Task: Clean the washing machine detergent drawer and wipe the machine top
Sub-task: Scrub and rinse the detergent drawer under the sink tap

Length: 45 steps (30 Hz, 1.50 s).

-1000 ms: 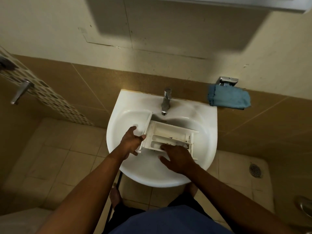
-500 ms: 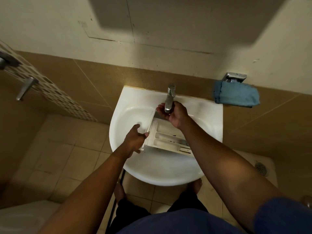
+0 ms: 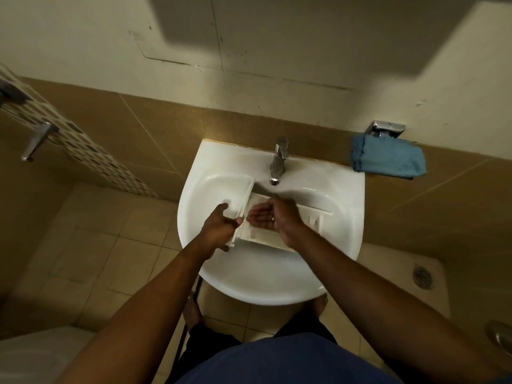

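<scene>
Drawer [image 3: 313, 218], one, in one sink [image 3: 277, 286]

cream wall [image 3: 277, 37], brown tiles [image 3: 133, 126], beige tiled floor [image 3: 105, 234]

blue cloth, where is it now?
Head view, upper right: the folded blue cloth sits against the brown tiled wall, just below a chrome wall fixture and right of the white ceramic sink.
</scene>
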### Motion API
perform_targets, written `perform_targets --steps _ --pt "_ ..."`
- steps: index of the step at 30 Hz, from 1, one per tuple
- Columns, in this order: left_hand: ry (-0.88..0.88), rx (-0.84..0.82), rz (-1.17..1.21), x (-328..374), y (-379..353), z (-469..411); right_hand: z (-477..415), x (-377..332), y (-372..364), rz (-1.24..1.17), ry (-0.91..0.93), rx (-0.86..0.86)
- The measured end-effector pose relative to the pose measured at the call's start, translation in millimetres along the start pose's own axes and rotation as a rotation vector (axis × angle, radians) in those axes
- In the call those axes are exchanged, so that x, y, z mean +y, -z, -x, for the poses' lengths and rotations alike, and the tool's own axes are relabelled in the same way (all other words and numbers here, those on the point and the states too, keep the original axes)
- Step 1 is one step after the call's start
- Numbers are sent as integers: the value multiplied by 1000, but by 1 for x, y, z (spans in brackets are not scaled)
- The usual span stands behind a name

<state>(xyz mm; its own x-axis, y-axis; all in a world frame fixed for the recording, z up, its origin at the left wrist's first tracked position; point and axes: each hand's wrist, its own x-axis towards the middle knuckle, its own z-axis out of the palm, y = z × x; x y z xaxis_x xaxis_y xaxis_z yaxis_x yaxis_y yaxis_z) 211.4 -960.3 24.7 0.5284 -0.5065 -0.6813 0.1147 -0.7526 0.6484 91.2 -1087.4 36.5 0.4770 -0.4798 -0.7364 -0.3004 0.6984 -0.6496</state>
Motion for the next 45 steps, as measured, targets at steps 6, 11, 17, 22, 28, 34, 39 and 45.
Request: perform_targets --steps 6,11,17,22,28,34,39,45 --pt "-10 -1 4 0 2 1 44 53 -22 759 463 16" --pt "-5 -4 18 1 3 2 38 41 -5 678 415 72" --pt "2 0 30 2 1 1 37 40 0 705 420 6" --pt "5 6 45 0 1 1 22 41 17 797 418 16" --pt "11 14 36 0 0 0 -2 41 11 1029 415 139" --pt "16 6 37 -1 1 -2 -13 26 3 1146 245 140" --pt "22 24 38 -1 1 -3 -16 -9 -15 1349 124 -49" --pt "40 45 44 0 -1 -3 -10 -22 -25 1467 194 -100"
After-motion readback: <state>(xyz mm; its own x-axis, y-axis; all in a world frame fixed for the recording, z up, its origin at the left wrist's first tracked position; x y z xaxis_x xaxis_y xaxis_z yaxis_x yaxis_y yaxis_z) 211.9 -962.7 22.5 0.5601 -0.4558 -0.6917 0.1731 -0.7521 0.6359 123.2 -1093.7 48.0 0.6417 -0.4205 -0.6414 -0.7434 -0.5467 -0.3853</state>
